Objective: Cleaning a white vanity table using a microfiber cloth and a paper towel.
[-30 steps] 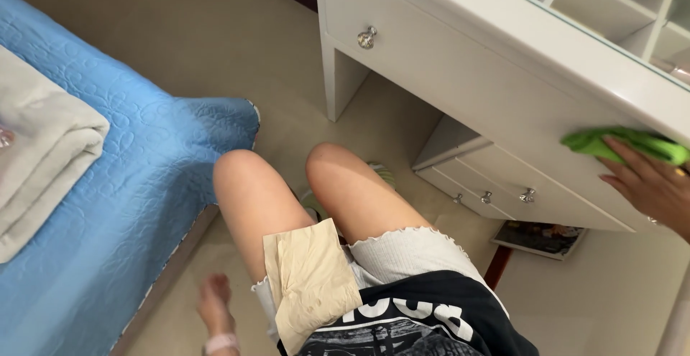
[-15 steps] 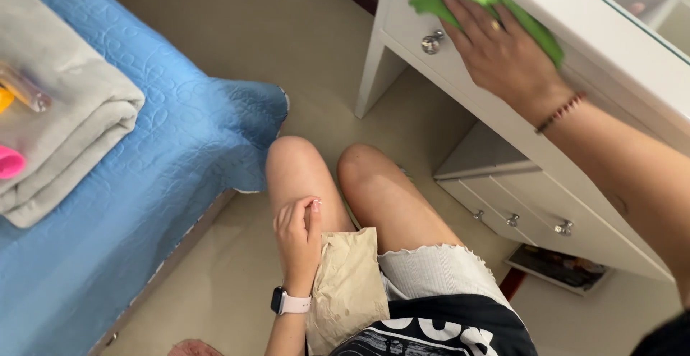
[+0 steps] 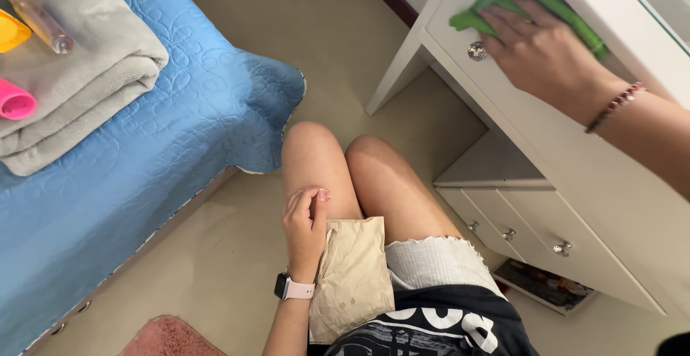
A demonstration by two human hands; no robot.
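Note:
My right hand presses a green cloth flat against the front of a white desk drawer, just beside its crystal knob. A beaded bracelet circles that wrist. My left hand rests on my left thigh with fingers loosely curled, touching the edge of a beige crumpled bag lying on my lap. A watch with a pale strap sits on the left wrist. I am seated, knees pointing toward the desk.
A bed with a blue quilt stands at the left, holding folded grey towels, a bottle and pink and yellow items. Small white drawers sit under the desk. A pink rug lies on the beige floor.
My right hand has slid the green cloth leftward along the desk from its right end to the drawer knob. My left hand has come to rest on my thigh by the bag.

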